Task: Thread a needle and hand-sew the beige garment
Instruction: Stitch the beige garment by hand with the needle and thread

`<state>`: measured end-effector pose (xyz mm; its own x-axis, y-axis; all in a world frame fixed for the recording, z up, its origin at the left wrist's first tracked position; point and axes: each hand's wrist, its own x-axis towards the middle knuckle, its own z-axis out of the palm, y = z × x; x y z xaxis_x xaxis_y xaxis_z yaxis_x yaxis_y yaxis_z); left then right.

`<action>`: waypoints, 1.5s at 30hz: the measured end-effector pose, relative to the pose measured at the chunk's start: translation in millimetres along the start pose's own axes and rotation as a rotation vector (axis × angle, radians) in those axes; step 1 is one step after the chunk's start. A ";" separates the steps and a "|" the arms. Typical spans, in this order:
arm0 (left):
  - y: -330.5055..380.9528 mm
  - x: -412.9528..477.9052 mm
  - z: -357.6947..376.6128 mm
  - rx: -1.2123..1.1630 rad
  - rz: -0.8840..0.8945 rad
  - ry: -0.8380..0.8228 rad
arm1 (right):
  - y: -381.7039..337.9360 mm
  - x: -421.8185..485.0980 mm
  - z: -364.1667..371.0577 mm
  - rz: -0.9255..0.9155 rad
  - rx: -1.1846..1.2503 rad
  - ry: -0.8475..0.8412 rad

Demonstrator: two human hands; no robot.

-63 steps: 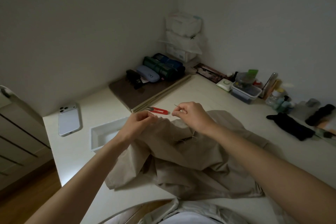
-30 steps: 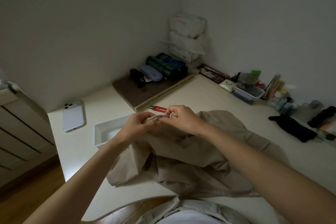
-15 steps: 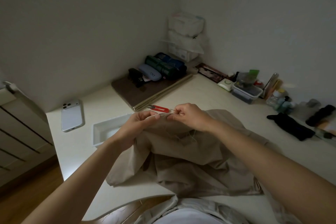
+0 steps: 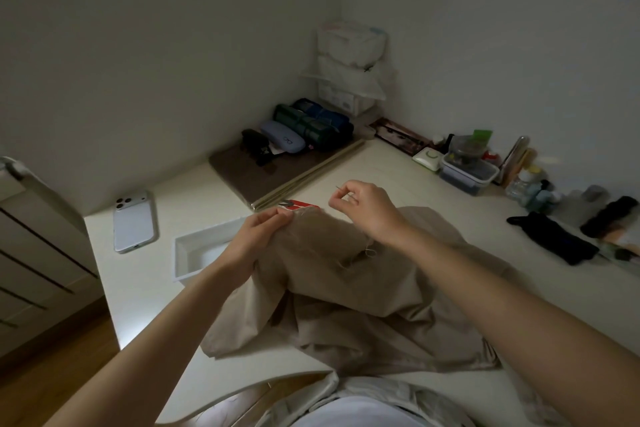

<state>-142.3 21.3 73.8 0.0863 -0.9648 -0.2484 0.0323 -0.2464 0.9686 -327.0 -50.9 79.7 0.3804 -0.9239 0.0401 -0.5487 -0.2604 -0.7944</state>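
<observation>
Left hand [image 4: 258, 236] pinches beige garment [image 4: 346, 291] edge to tension seam. Right hand [image 4: 367, 210] pinches needle [image 4: 343, 191] above it, likely mid-stitch pull. Red snips [image 4: 303, 205] just beyond, within reach.

Phone [image 4: 134, 221], glasses case [image 4: 282, 141], plastic container [image 4: 468, 174]

The garment [image 4: 346, 288] covers near desktop [image 4: 381, 173]; beyond seems open until wall clutter [image 4: 467, 168].
</observation>
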 end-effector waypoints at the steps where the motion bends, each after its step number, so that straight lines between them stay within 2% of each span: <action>1: 0.1 0.4 -0.5 0.014 0.001 0.019 | -2.1 -2.1 2.0 -0.014 0.006 -0.001; 5: -0.7 3.9 -1.5 0.039 0.007 0.053 | -14.0 -14.0 13.8 -0.032 0.094 -0.087; 8: -0.9 5.1 0.0 0.031 0.027 0.017 | -19.4 -18.2 28.9 -0.010 0.111 -0.186; 11: -1.6 4.8 2.9 0.037 0.045 0.015 | -18.6 -16.6 40.7 -0.032 0.085 -0.159; 19: -4.8 13.5 -1.7 0.103 0.015 0.153 | -18.6 -23.0 32.3 -0.120 0.051 -0.124; 26: 1.3 21.3 4.2 0.164 0.061 0.175 | -14.5 -29.4 31.8 -0.167 -0.031 -0.247; 31: 4.4 23.3 3.9 0.168 0.061 0.140 | -13.8 -32.2 24.7 -0.206 -0.146 -0.431; 33: 5.5 23.5 2.2 0.172 0.060 0.117 | -14.4 -29.7 20.6 -0.199 -0.100 -0.399; 36: 7.8 22.1 0.4 0.172 0.070 0.049 | -19.1 -23.7 11.5 -0.152 0.071 -0.184; 38: 7.9 21.9 0.4 0.167 0.059 0.023 | -21.5 -17.9 7.9 -0.132 0.147 -0.119; 45: 12.2 17.6 1.0 0.159 0.076 -0.017 | -22.1 2.2 10.7 -0.079 0.114 -0.255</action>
<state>-141.3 1.2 81.3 0.0656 -0.9823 -0.1757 -0.1318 -0.1831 0.9742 -306.0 -44.1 90.9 0.6019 -0.7977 -0.0377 -0.4284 -0.2827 -0.8582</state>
